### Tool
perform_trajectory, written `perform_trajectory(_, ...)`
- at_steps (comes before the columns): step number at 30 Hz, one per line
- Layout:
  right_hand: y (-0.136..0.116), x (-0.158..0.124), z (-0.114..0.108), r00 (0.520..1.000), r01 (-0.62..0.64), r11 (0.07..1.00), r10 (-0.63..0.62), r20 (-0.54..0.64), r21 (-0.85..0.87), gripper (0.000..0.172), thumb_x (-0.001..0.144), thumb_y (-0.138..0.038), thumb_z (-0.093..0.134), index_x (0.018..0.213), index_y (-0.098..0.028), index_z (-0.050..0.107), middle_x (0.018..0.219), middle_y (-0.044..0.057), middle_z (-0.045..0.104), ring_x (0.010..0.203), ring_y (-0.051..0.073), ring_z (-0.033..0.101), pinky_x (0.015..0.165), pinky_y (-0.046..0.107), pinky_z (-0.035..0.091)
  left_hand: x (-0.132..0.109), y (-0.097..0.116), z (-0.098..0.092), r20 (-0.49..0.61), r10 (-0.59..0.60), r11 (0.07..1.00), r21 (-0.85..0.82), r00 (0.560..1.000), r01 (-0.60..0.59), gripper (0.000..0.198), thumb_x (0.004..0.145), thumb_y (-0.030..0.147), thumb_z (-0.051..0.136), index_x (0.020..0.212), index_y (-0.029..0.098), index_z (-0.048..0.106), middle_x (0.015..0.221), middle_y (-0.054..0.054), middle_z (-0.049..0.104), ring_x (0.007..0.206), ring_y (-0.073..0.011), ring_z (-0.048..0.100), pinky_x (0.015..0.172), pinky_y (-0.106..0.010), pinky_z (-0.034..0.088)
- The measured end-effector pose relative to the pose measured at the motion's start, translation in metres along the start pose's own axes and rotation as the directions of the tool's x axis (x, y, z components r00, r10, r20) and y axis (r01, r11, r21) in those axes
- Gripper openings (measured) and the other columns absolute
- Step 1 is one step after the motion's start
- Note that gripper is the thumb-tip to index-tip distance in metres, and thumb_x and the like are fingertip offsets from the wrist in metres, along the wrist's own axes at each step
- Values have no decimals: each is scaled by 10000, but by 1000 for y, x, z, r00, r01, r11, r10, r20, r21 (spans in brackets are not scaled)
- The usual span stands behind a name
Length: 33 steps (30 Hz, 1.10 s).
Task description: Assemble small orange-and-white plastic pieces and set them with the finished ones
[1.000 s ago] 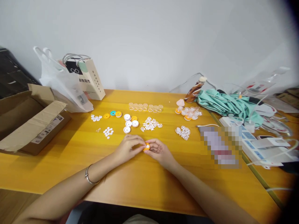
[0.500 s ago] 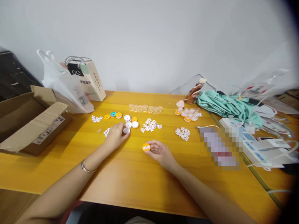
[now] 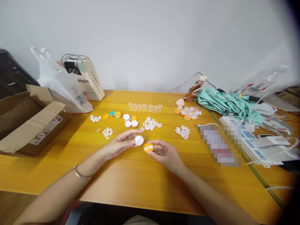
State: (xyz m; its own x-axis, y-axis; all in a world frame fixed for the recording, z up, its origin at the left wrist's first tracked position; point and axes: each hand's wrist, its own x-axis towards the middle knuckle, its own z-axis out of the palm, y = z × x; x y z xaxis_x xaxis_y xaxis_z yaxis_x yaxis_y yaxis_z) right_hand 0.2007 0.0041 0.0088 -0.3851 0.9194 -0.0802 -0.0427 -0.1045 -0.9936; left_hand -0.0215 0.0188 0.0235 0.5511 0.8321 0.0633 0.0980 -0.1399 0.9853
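Between thumb and fingers, my left hand (image 3: 117, 145) grips a round white plastic cap (image 3: 139, 140), tilted over the table. Just right of it, my right hand (image 3: 165, 153) pinches an orange round cap (image 3: 148, 147) with small white discs inside. The two caps are close but apart. Beyond my left hand lie white caps (image 3: 127, 123) and an orange cap (image 3: 133, 118). A pile of white openwork pieces (image 3: 151, 124) is behind the caps in my hands. Small white discs (image 3: 107, 132) are scattered left of my left hand.
Clear cups (image 3: 145, 107) stand in a row at the back. Right of them are filled clear-and-orange pieces (image 3: 191, 112) and a brown bottle (image 3: 195, 89). A cardboard box (image 3: 32, 125) and bags (image 3: 85, 79) occupy the left; a power strip (image 3: 248, 140) and green cloth (image 3: 225, 104) the right.
My left hand has lifted a white cap from the group and carried it right and nearer, close to the orange cap. My right hand still holds the orange cap, almost in place.
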Motion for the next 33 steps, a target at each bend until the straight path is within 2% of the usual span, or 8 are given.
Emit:
perform_trajectory(3, 2, -1, 2, 1000, -9, 1000, 9, 5, -2, 290, 655, -247, 713, 926, -224, 613, 839, -1, 725, 773, 168, 693, 799, 338, 563, 1, -1, 3, 11, 54, 995, 78, 998, -54, 283, 913, 240, 434, 1191, 229, 482, 1132, -91, 598, 995, -186, 595, 827, -336, 507)
perform_trajectory(6, 3, 1, 2, 1000, -2, 1000, 2, 5, -13, 280, 663, -253, 704, 927, -225, 616, 856, 2, 724, 789, 170, 692, 821, 341, 559, 2, 1, 5, 26, 52, 994, 100, 998, -54, 279, 902, 249, 452, 1173, 219, 508, 1071, -86, 622, 917, -175, 609, 758, -320, 513)
perform_trajectory(12, 5, 1, 3, 999, 27, 997, -29, -28, -73, 306, 671, -273, 696, 952, -198, 599, 853, 16, 723, 801, 171, 693, 828, 334, 562, 3, 2, 9, -87, -88, 989, -124, 992, 77, 255, 874, 280, 515, 1103, 193, 585, 941, -68, 649, 797, -137, 599, 691, -263, 481)
perform_trajectory(16, 5, -1, 4, 995, 85, 986, -92, -43, -145, 298, 685, -263, 680, 961, -195, 591, 862, 19, 722, 807, 175, 694, 821, 332, 571, 3, -1, 9, -31, -128, 974, -193, 991, 120, 256, 826, 259, 592, 1069, 182, 613, 904, -49, 652, 800, -121, 589, 747, -265, 464)
perform_trajectory(20, 5, -3, 5, 980, 171, 954, -192, -61, -246, 295, 701, -252, 667, 980, -202, 587, 911, 28, 717, 828, 184, 693, 836, 350, 571, 3, -3, 8, 40, -123, 964, -231, 992, 128, 376, 766, 197, 660, 1131, 203, 576, 923, -30, 638, 829, -108, 581, 810, -273, 457)
perform_trajectory(23, 6, -4, 4, 967, 210, 932, -243, -77, -296, 315, 703, -254, 667, 1002, -201, 583, 926, 34, 715, 821, 189, 695, 827, 355, 577, 4, -4, 8, 24, -102, 963, -248, 995, 104, 414, 768, 186, 655, 1164, 204, 536, 941, -38, 630, 834, -111, 588, 799, -276, 472)
perform_trajectory(27, 9, -5, 5, 954, 254, 904, -293, -65, -343, 313, 717, -252, 658, 1018, -201, 588, 932, 30, 715, 811, 183, 697, 827, 350, 578, 4, -4, 8, -35, -59, 971, -234, 998, 50, 306, 758, 179, 664, 1046, 165, 563, 912, -42, 639, 814, -105, 598, 775, -263, 487)
perform_trajectory(33, 10, -5, 7, 945, 293, 869, -327, -19, -398, 318, 732, -230, 651, 1042, -222, 584, 965, 20, 710, 835, 180, 694, 829, 339, 577, 3, -3, 10, -14, -56, 982, -179, 998, 52, 283, 761, 179, 659, 1029, 149, 572, 932, -53, 656, 846, -123, 613, 820, -307, 491)
